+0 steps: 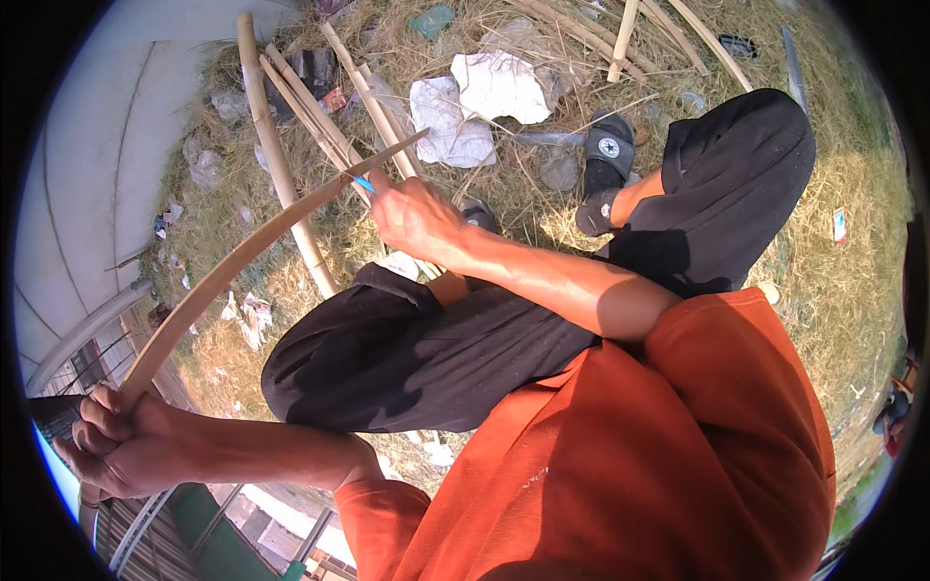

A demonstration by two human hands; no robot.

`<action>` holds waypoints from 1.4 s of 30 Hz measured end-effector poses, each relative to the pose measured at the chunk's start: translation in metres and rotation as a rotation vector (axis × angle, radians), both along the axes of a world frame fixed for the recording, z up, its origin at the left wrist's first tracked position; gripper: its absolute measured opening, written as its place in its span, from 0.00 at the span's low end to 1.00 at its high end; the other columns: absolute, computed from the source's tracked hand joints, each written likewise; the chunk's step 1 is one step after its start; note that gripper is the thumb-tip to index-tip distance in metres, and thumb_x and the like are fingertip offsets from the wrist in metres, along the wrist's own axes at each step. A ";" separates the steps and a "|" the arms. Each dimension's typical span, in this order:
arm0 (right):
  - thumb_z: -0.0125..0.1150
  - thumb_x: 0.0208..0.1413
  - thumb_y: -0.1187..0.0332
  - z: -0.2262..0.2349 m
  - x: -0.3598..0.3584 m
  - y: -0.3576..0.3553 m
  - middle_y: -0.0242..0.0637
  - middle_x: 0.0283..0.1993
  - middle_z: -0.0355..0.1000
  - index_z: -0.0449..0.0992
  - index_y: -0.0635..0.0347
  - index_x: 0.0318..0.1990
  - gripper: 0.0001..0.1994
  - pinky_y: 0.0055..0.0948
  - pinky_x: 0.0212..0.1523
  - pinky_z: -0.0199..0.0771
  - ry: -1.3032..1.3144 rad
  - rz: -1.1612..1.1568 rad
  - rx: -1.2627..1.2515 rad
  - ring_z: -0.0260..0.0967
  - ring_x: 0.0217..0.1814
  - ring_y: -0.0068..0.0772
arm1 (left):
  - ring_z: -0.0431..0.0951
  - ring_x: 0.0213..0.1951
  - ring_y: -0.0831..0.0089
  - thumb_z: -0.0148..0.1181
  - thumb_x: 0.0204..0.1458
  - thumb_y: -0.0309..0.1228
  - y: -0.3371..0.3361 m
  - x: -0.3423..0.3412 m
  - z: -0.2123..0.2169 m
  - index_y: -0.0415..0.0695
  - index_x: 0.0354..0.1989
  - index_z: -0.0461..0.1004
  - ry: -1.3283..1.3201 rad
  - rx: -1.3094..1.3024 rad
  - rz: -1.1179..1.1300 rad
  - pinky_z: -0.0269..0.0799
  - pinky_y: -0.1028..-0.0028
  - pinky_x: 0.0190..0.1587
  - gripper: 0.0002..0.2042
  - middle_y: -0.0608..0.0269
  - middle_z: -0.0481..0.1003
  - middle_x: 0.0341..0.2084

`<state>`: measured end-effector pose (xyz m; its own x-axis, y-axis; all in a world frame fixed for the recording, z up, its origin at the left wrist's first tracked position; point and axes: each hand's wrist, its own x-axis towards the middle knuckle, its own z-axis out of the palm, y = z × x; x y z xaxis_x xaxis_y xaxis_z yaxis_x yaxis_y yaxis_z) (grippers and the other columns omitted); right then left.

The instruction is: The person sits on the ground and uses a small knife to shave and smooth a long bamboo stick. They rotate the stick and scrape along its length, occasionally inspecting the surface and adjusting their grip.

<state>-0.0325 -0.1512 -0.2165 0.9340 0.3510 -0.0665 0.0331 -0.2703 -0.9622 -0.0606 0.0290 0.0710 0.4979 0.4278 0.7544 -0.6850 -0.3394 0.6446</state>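
Note:
My left hand [118, 447], at the far left, is closed round the lower end of a long, flat, curved bamboo strip [254, 242]. The strip slants up and away to the right, its thin tip beyond my other hand. Near that tip my right hand [415, 221] is closed on a slim tool with a bright blue part [363, 184] showing at the fingers. The tool meets the strip there; most of it is hidden by my fingers, so its exact kind does not show.
Bamboo poles [281, 174] lie on the dry grass ahead, beside split lengths [373, 105]. White crumpled pieces [499, 85] and scattered litter lie farther off. My bent legs in black trousers [387, 349] are below my hands. A pale sheet-like wall [92, 174] rises on the left.

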 end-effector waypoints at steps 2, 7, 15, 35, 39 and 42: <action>0.46 0.55 0.71 -0.004 0.001 -0.001 0.58 0.18 0.68 0.64 0.73 0.44 0.13 0.51 0.26 0.69 -0.029 0.012 -0.057 0.71 0.24 0.60 | 0.47 0.14 0.76 0.52 0.54 0.23 0.012 -0.003 0.003 0.45 0.23 0.59 -0.002 0.055 -0.025 0.56 0.72 0.21 0.10 0.69 0.46 0.12; 0.48 0.55 0.70 -0.009 0.004 0.008 0.55 0.16 0.67 0.62 0.71 0.50 0.17 0.50 0.25 0.69 -0.126 -0.012 -0.064 0.69 0.21 0.59 | 0.47 0.16 0.74 0.46 0.58 0.23 -0.021 0.009 -0.008 0.47 0.16 0.48 0.010 0.107 0.340 0.55 0.69 0.25 0.19 0.68 0.44 0.12; 0.48 0.53 0.72 -0.013 0.009 0.000 0.58 0.25 0.71 0.65 0.73 0.49 0.17 0.44 0.28 0.74 -0.075 0.078 -0.222 0.73 0.28 0.56 | 0.50 0.18 0.71 0.44 0.55 0.23 0.005 -0.004 -0.001 0.45 0.17 0.50 0.023 0.166 0.185 0.55 0.67 0.24 0.15 0.66 0.47 0.13; 0.45 0.54 0.74 -0.134 0.037 -0.027 0.59 0.31 0.73 0.65 0.71 0.46 0.13 0.51 0.33 0.71 0.048 0.041 -0.430 0.74 0.34 0.60 | 0.54 0.19 0.69 0.43 0.52 0.27 -0.007 0.014 -0.004 0.46 0.19 0.51 0.005 0.176 0.261 0.55 0.66 0.27 0.12 0.62 0.51 0.15; 0.45 0.54 0.72 -0.068 0.038 -0.023 0.57 0.29 0.73 0.65 0.70 0.51 0.17 0.46 0.34 0.76 0.129 0.182 -0.380 0.75 0.34 0.54 | 0.52 0.16 0.74 0.46 0.49 0.28 -0.006 0.002 -0.004 0.51 0.14 0.47 0.072 0.101 0.180 0.52 0.72 0.24 0.16 0.68 0.48 0.12; 0.49 0.48 0.75 -0.084 0.044 -0.024 0.58 0.31 0.72 0.66 0.71 0.50 0.19 0.46 0.33 0.75 0.111 0.212 -0.398 0.75 0.34 0.54 | 0.50 0.14 0.77 0.47 0.47 0.28 -0.016 0.001 0.002 0.53 0.12 0.45 0.095 0.031 0.170 0.50 0.74 0.22 0.18 0.71 0.46 0.10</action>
<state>0.0111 -0.1750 -0.3007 0.8242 0.4600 -0.3303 0.0302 -0.6181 -0.7855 -0.0600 0.0128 0.0726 0.4901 0.4893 0.7214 -0.5530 -0.4652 0.6913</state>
